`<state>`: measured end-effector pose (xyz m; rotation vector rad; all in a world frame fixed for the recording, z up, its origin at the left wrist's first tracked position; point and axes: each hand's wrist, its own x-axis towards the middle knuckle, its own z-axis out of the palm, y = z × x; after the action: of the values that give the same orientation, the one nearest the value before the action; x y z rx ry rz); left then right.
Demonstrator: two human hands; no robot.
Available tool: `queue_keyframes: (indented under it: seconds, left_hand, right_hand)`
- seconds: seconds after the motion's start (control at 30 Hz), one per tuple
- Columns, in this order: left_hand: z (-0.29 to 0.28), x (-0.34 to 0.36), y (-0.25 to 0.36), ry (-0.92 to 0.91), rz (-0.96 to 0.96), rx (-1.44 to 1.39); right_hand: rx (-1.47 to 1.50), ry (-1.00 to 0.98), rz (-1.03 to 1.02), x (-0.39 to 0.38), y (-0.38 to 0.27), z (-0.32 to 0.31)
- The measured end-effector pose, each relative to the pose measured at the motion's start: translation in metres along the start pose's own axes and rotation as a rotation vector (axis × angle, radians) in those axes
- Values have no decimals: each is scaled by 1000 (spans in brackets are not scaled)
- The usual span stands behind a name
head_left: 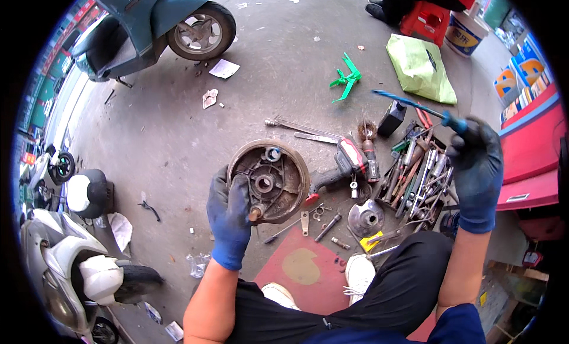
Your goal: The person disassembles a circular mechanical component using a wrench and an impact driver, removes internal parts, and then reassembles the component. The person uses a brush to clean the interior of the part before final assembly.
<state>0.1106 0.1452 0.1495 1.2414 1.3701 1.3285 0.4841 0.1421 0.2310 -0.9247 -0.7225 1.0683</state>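
My left hand (230,216), in a dark and blue work glove, grips a grimy round drum brake plate (284,196) by its left side. The plate is held up off the ground, its inner face with the centre hole turned toward me. My right hand (477,160), gloved alike, is raised at the right and closed around the handle end of a long slim blue tool (409,102). That tool points to the left, apart from the plate; its exact kind is unclear. Below the right hand lies a heap of wrenches and sockets (415,178).
Around the plate lie a cordless impact wrench (349,157), a wire brush tool (368,145), a metal disc (365,218) and a black bottle (391,118). Scooters (201,32) (89,267) stand at the left. A pink cabinet (530,154) borders the right. A person sits on a red stool (427,18).
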Motion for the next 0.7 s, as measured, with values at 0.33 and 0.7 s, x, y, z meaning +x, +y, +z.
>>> queue_keyframes:
  seconds: [0.33, 0.7]
  left_hand:
    - [6, -16, -10, -29, 89, -24]
    - [5, -20, -9, -65, 244, 179]
  right_hand:
    - [-290, 88, -157, -33, 3, -13]
    - [-550, -368, -259, -83, 1, 61]
